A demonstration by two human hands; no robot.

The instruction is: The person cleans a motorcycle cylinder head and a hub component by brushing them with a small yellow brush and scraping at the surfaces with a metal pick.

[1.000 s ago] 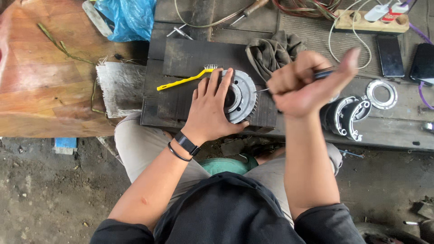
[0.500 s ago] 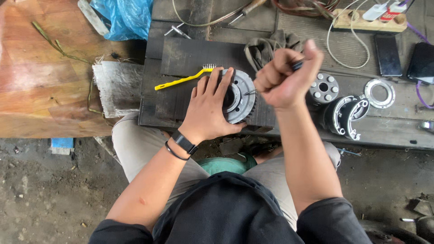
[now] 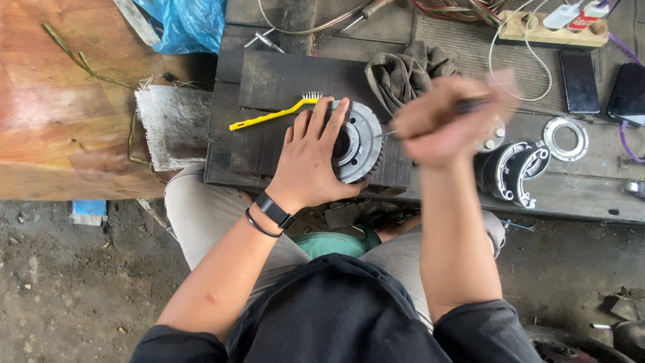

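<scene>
Bags: one blue plastic bag, crumpled, top left on the wooden board; contents hidden.

Packages: two small white bottles with red parts, top right, lying on a pale wooden block.

Flat dark slabs: two phones, right of the block, side by side.

Round metal hub: one, grey, toothed at its edge, resting on the dark bench in front of the person.

Left hand: fingers spread flat over the hub's left half, pressing it down; two dark bands at the wrist.

Right hand: blurred, closed in a fist around a dark-handled tool; its thin metal tip points at the hub's centre.

Yellow brush: one, just beside the left fingertips.

Rag: one, olive, bunched behind the hub.

Brake shoes: one curved pair, right of the fist.

Metal ring: one, further right.
</scene>
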